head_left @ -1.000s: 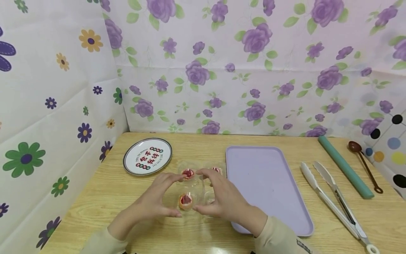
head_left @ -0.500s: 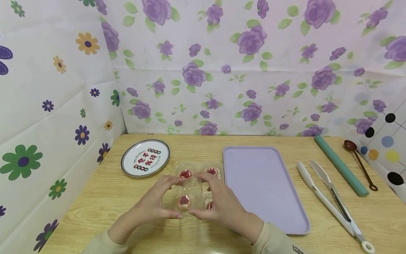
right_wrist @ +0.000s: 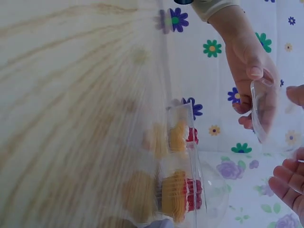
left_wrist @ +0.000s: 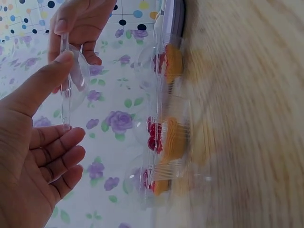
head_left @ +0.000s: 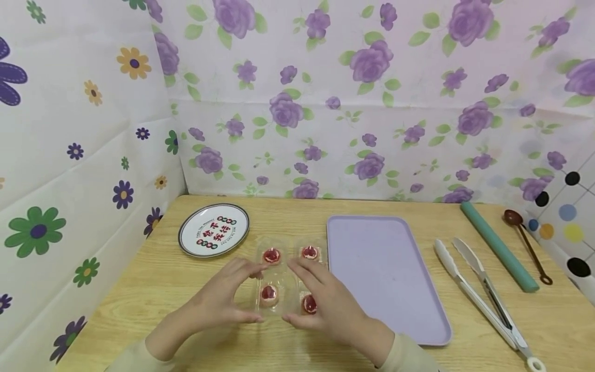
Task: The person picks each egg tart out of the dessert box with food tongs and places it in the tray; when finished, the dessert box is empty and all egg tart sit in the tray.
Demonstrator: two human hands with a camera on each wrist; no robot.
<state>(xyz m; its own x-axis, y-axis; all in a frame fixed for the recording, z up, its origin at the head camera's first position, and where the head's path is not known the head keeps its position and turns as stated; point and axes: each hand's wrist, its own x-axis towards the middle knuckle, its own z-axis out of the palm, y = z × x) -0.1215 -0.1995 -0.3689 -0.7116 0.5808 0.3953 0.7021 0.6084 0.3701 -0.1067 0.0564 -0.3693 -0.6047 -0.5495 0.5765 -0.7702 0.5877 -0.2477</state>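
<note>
Left hand (head_left: 225, 295) and right hand (head_left: 333, 299) pinch the lid (left_wrist: 80, 80) by opposite edges — likely to keep it level and unbent — above the boxed tarts (head_left: 310, 252) on the table (head_left: 288, 217)

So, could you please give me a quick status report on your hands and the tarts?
Left hand and right hand together holding a clear dome lid. Four red-fruit tarts below, in clear plastic packaging. Nothing visible in between.

Clear plastic lid (left_wrist: 80, 83), dome downward, held above four red-topped tarts (head_left: 268, 295) in clear packaging (right_wrist: 181, 113)
</note>
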